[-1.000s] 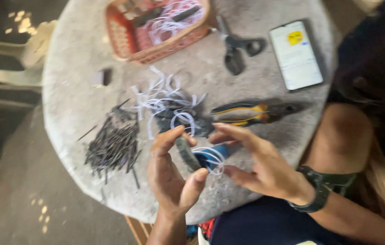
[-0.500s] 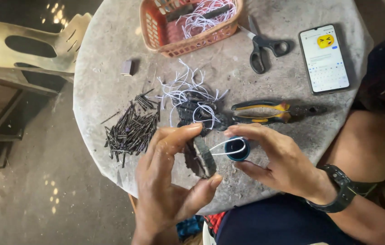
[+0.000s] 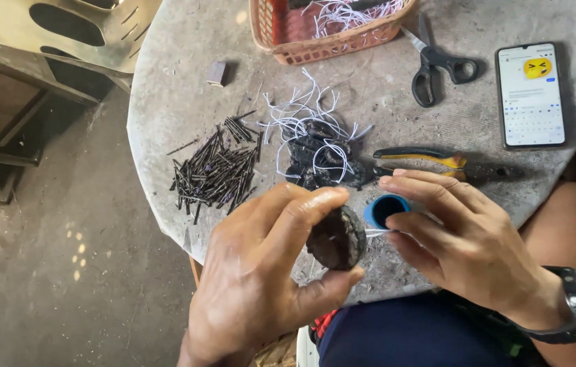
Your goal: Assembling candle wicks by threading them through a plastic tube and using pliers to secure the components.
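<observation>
My left hand (image 3: pixel 260 272) pinches a dark, charred oval lump (image 3: pixel 337 238) between thumb and fingers above the near edge of the round grey table (image 3: pixel 186 88). Beside it, my right hand (image 3: pixel 464 241), with a black wristwatch, pinches a thin white string (image 3: pixel 377 233) that runs into the lump. Just behind my fingers stands a small blue cap (image 3: pixel 386 207). Farther back lie a heap of dark lumps tangled with white strings (image 3: pixel 318 153) and a pile of short dark sticks (image 3: pixel 216 170).
Yellow-handled pliers (image 3: pixel 437 160) lie right of the heap. Black scissors (image 3: pixel 434 68), a lit phone (image 3: pixel 530 95) and an orange basket (image 3: pixel 328 41) of strings sit at the back. A small block (image 3: pixel 217 73) lies left. A plastic chair (image 3: pixel 63 34) stands beyond.
My head has moved closer and the view has shifted right. My left hand has turned the dark lump up between thumb and fingers, and the loose loop of string in my right hand is pulled short.
</observation>
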